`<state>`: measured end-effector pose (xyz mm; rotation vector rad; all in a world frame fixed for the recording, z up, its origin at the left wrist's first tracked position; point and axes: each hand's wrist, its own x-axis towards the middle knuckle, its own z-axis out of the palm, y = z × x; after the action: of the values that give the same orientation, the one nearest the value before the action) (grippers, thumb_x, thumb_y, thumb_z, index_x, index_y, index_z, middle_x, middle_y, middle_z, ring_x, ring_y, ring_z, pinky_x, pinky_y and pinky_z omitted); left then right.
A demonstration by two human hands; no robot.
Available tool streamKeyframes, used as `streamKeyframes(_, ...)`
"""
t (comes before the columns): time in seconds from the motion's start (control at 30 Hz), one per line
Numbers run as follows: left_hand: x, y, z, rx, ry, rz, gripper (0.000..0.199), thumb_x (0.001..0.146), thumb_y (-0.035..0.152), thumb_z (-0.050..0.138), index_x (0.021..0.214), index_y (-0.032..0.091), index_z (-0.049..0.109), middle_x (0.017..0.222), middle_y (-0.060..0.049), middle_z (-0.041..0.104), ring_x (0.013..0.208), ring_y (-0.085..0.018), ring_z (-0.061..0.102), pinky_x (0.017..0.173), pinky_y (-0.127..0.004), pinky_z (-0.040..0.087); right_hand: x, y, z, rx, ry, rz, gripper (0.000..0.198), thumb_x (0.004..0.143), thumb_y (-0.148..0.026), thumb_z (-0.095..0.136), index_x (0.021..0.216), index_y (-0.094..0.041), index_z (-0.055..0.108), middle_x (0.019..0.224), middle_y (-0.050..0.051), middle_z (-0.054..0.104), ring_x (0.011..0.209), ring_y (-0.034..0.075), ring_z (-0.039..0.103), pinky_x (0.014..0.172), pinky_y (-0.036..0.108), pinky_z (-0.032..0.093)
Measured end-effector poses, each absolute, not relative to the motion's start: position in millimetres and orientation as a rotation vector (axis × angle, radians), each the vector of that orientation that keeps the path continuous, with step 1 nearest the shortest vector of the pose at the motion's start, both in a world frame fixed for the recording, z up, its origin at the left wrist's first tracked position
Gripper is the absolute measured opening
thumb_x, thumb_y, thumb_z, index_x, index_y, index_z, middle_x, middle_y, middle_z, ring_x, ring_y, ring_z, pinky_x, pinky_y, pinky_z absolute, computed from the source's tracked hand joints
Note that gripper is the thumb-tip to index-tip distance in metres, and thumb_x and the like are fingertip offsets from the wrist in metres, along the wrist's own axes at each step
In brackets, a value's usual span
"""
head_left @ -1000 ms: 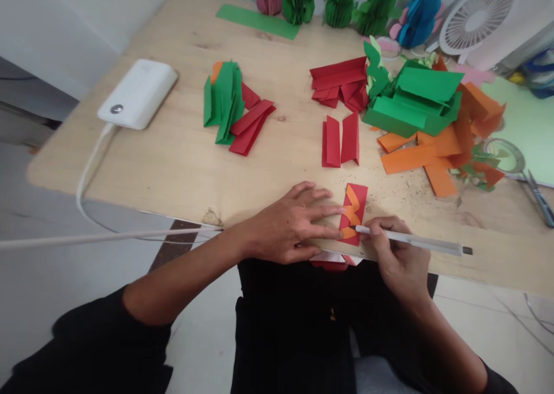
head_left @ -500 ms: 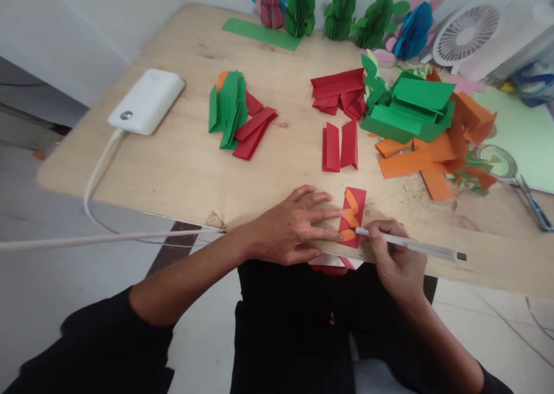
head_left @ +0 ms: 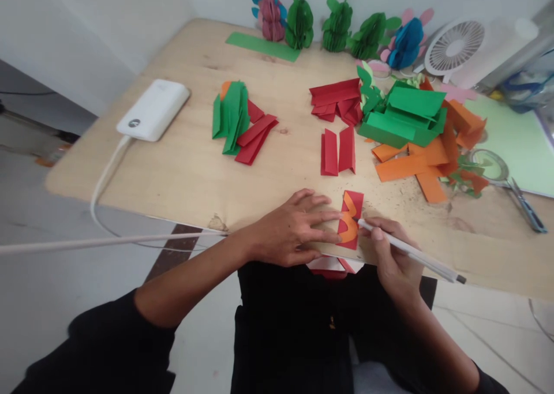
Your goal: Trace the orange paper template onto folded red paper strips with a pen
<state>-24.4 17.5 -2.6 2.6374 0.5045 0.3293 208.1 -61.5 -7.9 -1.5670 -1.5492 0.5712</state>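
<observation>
My left hand (head_left: pixel 298 229) lies flat with fingers spread, its fingertips pressing an orange paper cutout (head_left: pixel 350 225) with a wavy outline. Under the cutout is a red paper strip (head_left: pixel 356 201) near the table's front edge. In my right hand (head_left: pixel 396 255) is a white pen (head_left: pixel 415 252), its tip at the right edge of the orange cutout. Just beyond my hands stand two folded red paper pieces (head_left: pixel 329 153). Partly hidden below the table edge, some red and white paper (head_left: pixel 331 265) rests near my lap.
Green folded paper (head_left: pixel 236 117) and red strips lie to the left; a red pile (head_left: pixel 335 100), green pile (head_left: pixel 402 114) and orange strips (head_left: pixel 404 166) lie to the right. Also there: a power bank (head_left: pixel 153 110), cutter (head_left: pixel 528 206), tape roll (head_left: pixel 497 163), fan (head_left: pixel 454 47) and paper figures (head_left: pixel 337 29).
The pen tip has moved up along the orange cutout's right edge, and the pen's back end has swung lower. My left hand stays on the cutout. The view has shifted slightly.
</observation>
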Motion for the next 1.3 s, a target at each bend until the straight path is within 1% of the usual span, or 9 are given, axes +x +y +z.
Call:
streamKeyframes(0.17, -25, 18, -3, 2.610, 0.497, 0.374, 0.039, 0.084, 0.035, 0.062, 0.123, 0.035, 0.062, 0.145, -0.002, 0.050, 0.136, -0.034, 0.038, 0.114, -0.055, 0.022, 206, -63, -6, -1.566, -1.535, 0.499, 0.024, 0.094, -0.035, 0.050, 0.110, -0.024, 0.065, 0.095, 0.006, 0.073, 0.093, 0.022, 0.068, 0.087, 0.043, 0.053)
streamKeyframes(0.27, -24, 17, 0, 2.509, 0.521, 0.437, 0.038, 0.086, 0.038, 0.062, 0.123, 0.033, 0.061, 0.144, -0.002, 0.051, 0.135, -0.029, 0.039, 0.114, -0.050, 0.025, 204, -62, -5, -1.587, -1.596, 0.428, 0.024, 0.094, -0.033, 0.049, 0.111, -0.025, 0.064, 0.101, 0.005, 0.073, 0.101, 0.022, 0.067, 0.090, 0.042, 0.052)
streamKeyframes(0.33, -20, 15, 2, 2.413, 0.606, 0.543, 0.036, 0.088, 0.038, 0.059, 0.123, 0.027, 0.060, 0.135, -0.005, 0.057, 0.130, -0.025, 0.044, 0.113, -0.045, 0.030, 203, -60, -5, -1.591, -1.655, 0.374, 0.023, 0.094, -0.032, 0.049, 0.111, -0.026, 0.063, 0.103, 0.005, 0.073, 0.103, 0.022, 0.066, 0.090, 0.041, 0.052)
streamKeyframes(0.4, -12, 13, 2, 2.337, 0.780, 0.652, 0.030, 0.090, 0.035, 0.055, 0.116, 0.022, 0.062, 0.120, -0.007, 0.064, 0.119, -0.022, 0.051, 0.108, -0.041, 0.036, 203, -58, -5, -1.593, -1.701, 0.330, 0.023, 0.094, -0.031, 0.049, 0.111, -0.026, 0.063, 0.104, 0.005, 0.073, 0.102, 0.022, 0.067, 0.089, 0.041, 0.052)
streamKeyframes(0.47, -2, 11, 3, 2.306, 0.985, 0.687, 0.024, 0.090, 0.033, 0.054, 0.107, 0.018, 0.064, 0.106, -0.007, 0.065, 0.107, -0.022, 0.055, 0.102, -0.040, 0.041, 204, -57, -5, -1.593, -1.734, 0.299, 0.024, 0.093, -0.031, 0.048, 0.112, -0.025, 0.063, 0.104, 0.006, 0.073, 0.099, 0.023, 0.067, 0.087, 0.041, 0.052)
streamKeyframes(0.57, 17, 9, 2, 2.316, 1.168, 0.615, 0.017, 0.086, 0.032, 0.060, 0.095, 0.018, 0.064, 0.097, -0.005, 0.065, 0.100, -0.022, 0.056, 0.097, -0.040, 0.043, 206, -57, -5, -1.584, -1.752, 0.270, 0.025, 0.092, -0.030, 0.049, 0.111, -0.024, 0.063, 0.102, 0.007, 0.073, 0.095, 0.023, 0.068, 0.084, 0.041, 0.053)
streamKeyframes(0.7, 36, 8, 4, 2.325, 1.277, 0.506, 0.020, 0.083, 0.037, 0.067, 0.093, 0.020, 0.064, 0.099, -0.005, 0.064, 0.101, -0.025, 0.054, 0.094, -0.042, 0.042, 208, -59, -6, -1.553, -1.736, 0.262, 0.024, 0.090, -0.029, 0.050, 0.111, -0.025, 0.062, 0.099, 0.006, 0.073, 0.093, 0.024, 0.068, 0.084, 0.042, 0.053)
streamKeyframes(1.0, 51, 4, 14, 2.249, 1.456, 0.328, 0.012, 0.080, 0.030, 0.069, 0.085, 0.020, 0.065, 0.096, -0.004, 0.064, 0.100, -0.026, 0.053, 0.089, -0.043, 0.040, 210, -59, -9, -1.454, -1.752, 0.235, 0.023, 0.090, -0.025, 0.050, 0.110, -0.023, 0.061, 0.095, 0.005, 0.073, 0.090, 0.022, 0.068, 0.082, 0.040, 0.052)
streamKeyframes(1.3, 58, -7, 9, 2.167, 1.576, 0.430, 0.011, 0.079, 0.027, 0.070, 0.081, 0.020, 0.061, 0.093, -0.003, 0.065, 0.099, -0.024, 0.055, 0.089, -0.041, 0.040, 211, -61, -12, -1.443, -1.724, 0.209, 0.023, 0.092, -0.026, 0.049, 0.111, -0.023, 0.061, 0.097, 0.007, 0.073, 0.092, 0.023, 0.067, 0.083, 0.040, 0.051)
